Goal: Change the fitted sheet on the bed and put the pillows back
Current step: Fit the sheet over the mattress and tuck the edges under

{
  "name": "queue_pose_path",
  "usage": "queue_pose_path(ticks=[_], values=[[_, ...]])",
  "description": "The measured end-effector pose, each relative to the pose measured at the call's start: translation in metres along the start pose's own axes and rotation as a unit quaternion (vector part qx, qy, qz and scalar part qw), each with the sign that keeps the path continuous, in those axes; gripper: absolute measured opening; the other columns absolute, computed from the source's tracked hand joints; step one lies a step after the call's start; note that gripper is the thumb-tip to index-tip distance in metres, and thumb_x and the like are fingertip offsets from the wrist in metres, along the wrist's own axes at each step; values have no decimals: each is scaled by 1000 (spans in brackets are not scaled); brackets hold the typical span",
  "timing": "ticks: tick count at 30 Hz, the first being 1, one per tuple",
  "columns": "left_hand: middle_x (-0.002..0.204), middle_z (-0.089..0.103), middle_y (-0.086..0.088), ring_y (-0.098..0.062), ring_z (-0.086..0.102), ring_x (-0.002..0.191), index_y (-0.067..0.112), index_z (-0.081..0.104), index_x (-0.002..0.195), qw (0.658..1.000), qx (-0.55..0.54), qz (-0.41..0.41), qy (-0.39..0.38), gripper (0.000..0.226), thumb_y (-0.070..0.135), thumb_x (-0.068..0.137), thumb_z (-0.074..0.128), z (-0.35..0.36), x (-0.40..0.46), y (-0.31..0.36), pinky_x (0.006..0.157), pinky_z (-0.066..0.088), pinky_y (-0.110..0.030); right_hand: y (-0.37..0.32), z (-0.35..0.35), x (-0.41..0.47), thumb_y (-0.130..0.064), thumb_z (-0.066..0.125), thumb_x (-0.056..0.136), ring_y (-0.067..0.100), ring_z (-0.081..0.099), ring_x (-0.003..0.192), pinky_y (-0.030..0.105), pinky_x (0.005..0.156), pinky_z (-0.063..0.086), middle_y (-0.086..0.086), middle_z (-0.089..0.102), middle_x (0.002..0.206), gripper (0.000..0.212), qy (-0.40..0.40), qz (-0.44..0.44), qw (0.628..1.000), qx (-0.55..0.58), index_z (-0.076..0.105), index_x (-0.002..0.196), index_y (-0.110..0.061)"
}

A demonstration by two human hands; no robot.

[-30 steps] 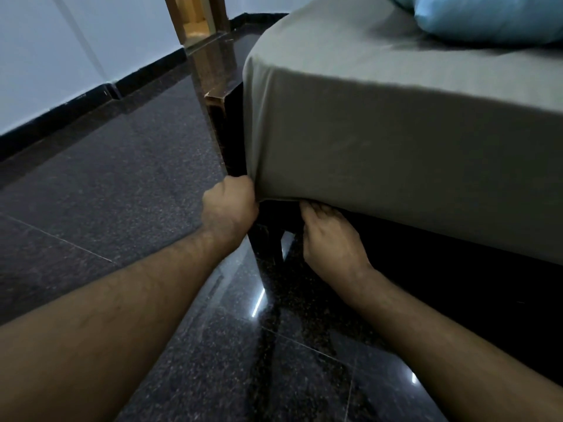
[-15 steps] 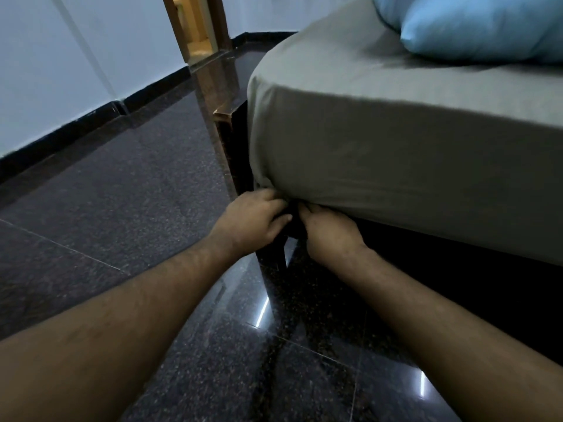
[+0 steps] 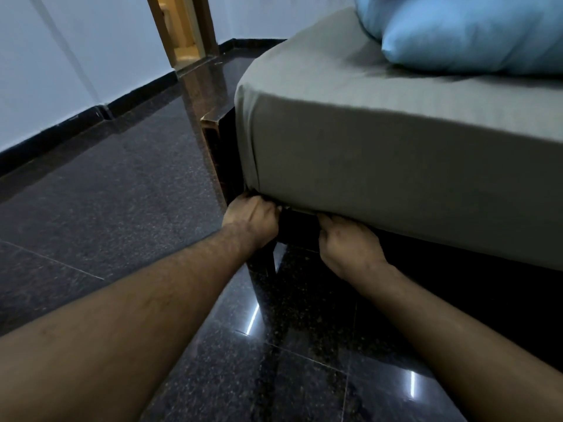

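Granite floor [image 3: 106, 208]: dark, glossy, white walls
Left hand [image 3: 251, 219]: you're gripping the sheet [image 3: 396, 166] hem at the corner
Right hand [image 3: 347, 242]: fingers curled under the hem

The fitted sheet [image 3: 380, 153] is a plain grey-green with no print, and the pillows [image 3: 475, 38] lying on it are a solid light blue. The bed frame [image 3: 225, 159] is very dark, almost black, with a tan wooden edge, and the floor [image 3: 106, 190] is glossy black stone flecked with pale speckles. The wall [image 3: 70, 56] is pale bluish white above a black skirting, and the door frame [image 3: 161, 28] is warm brown.
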State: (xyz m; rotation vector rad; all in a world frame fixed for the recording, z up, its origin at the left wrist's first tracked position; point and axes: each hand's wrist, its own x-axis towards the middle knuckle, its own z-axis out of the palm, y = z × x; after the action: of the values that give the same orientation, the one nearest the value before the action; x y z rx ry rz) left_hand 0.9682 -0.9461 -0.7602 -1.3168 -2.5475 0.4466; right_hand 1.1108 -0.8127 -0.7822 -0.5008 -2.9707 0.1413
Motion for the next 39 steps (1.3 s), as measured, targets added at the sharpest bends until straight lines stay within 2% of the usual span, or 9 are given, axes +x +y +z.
queue_pose_path(ticks=[5,11,14,19,24,26,29,33,39], values=[[119,65,-14,-37,65,108,11,67,115,984,-114,-90,-100,27,25,102,48,-30,14,-3,81,50,-39,-7,-32,-1,-22,53,96,32,66,109,37,79,54,8,67,124,37,-71,3,997,-40,56,133,-21],[89,66,-18,-41,67,83,12,63,85,983,-143,-70,92,20,22,99,52,-58,-10,-30,65,48,-38,-38,-73,8,-10,49,93,37,64,100,39,72,49,7,62,101,19,68,-49,991,103,60,106,-15],[84,70,-18,-37,68,81,8,63,81,897,-346,-180,209,24,20,98,50,-59,-16,-38,69,52,-38,-56,-76,17,4,45,85,31,55,128,40,105,45,12,59,140,63,51,-91,974,200,48,146,-10],[155,46,-6,-20,43,142,11,42,153,641,-718,-258,83,55,29,102,45,-52,-9,-30,121,31,-37,-67,-60,12,8,45,81,31,56,128,37,105,46,12,61,138,65,17,-69,965,253,50,143,-14],[112,66,1,-17,65,101,15,55,137,512,-815,-256,87,35,15,107,38,-50,7,-23,85,55,-23,-58,-48,14,9,44,81,26,48,138,41,111,43,6,50,152,77,-8,-76,970,231,39,153,-17],[111,70,-8,-27,64,105,9,64,125,585,-750,-296,85,35,23,101,43,-50,17,-29,89,53,-31,-51,-46,13,8,45,81,23,46,139,39,111,42,3,47,155,79,-11,-87,974,210,36,155,-18],[99,70,-19,-32,64,89,2,68,97,806,-495,-310,100,30,22,102,46,-48,9,-30,69,39,-31,-40,-47,10,3,48,81,27,56,129,45,100,51,3,57,144,67,19,-118,976,180,49,145,-18],[56,53,0,-19,57,54,14,50,58,865,-405,-231,184,42,23,97,61,-45,-14,-17,53,38,-30,-28,-48,12,-6,50,83,31,63,113,46,84,56,1,63,127,47,66,-113,982,136,62,126,-19],[96,69,-12,-34,67,85,10,70,110,928,-297,-7,225,35,29,96,44,-47,-22,-6,72,57,-46,-23,-55,6,-22,49,87,26,62,110,40,88,45,0,68,121,33,217,-124,968,0,70,112,-18]])
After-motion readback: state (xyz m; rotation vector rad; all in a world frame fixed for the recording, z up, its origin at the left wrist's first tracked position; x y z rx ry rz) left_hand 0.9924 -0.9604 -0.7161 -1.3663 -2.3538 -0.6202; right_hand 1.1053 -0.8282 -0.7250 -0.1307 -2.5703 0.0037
